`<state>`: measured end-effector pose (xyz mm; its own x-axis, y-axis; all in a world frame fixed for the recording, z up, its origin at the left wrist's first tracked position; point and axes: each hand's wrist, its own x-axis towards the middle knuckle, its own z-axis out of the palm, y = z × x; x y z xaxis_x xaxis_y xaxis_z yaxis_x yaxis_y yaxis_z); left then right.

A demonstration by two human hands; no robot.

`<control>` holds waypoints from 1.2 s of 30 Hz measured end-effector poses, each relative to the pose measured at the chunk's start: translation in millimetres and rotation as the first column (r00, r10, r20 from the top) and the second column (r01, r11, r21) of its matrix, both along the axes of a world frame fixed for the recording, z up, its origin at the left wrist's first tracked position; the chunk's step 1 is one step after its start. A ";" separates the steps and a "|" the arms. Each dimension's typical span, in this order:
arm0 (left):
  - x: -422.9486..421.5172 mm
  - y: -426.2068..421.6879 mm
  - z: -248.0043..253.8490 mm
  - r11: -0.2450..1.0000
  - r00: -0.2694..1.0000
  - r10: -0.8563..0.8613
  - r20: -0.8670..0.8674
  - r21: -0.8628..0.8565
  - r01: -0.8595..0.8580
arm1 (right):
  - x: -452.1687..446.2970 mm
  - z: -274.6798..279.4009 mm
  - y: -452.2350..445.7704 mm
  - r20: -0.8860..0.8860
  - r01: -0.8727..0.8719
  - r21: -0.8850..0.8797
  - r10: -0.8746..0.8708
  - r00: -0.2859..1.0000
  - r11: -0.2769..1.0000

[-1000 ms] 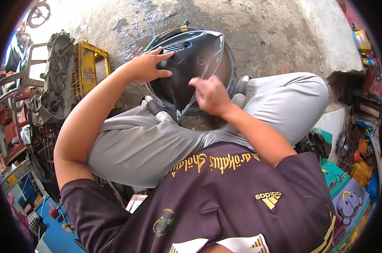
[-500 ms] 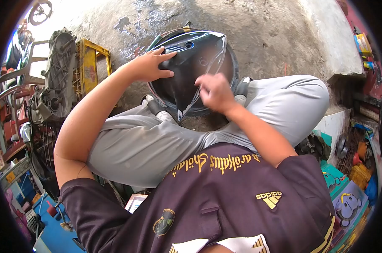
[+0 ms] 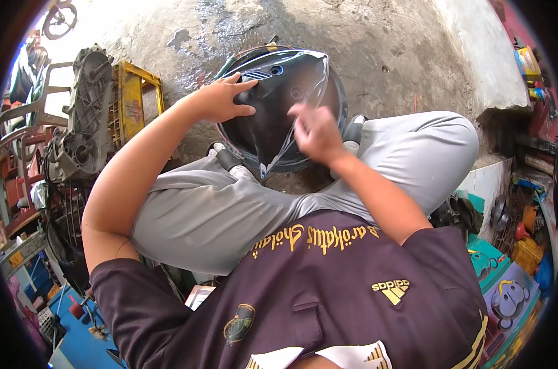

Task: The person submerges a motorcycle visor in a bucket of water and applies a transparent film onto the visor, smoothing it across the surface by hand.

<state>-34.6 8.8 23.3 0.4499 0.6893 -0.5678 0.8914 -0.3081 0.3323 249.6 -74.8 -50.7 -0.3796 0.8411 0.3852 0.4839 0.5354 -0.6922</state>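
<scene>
A glossy dark panel [image 3: 270,101] with a clear edge and pointed corners lies across a round black basin [image 3: 337,126] on the floor between my feet. My left hand [image 3: 225,98] rests on the panel's left edge with its fingers spread. Over the right edge, my right hand [image 3: 318,130] has its fingers curled in, the index finger pointing left; whether something small is pinched in it cannot be made out.
Upright on the left are a grey metal engine casing [image 3: 89,114] and a yellow crate [image 3: 131,104]. A concrete ledge [image 3: 485,61] rises at the right, beside tools and boxes. Part of a wheel [image 3: 59,20] shows at the top left.
My right hand has shifted a little to the right along the panel's edge. My left hand stays spread on the panel, almost unmoved.
</scene>
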 end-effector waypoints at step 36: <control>1.7 -1.7 -2.1 1.000 1.000 -0.015 -0.013 0.025 0.015 | 3.9 -12.0 46.4 0.103 0.180 0.089 -0.188 0.977 0.980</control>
<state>-32.9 7.0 21.2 0.4531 0.6966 -0.5563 0.8908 -0.3295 0.3129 253.6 -28.4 -62.7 -0.2649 0.8694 0.4171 0.6503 0.4805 -0.5884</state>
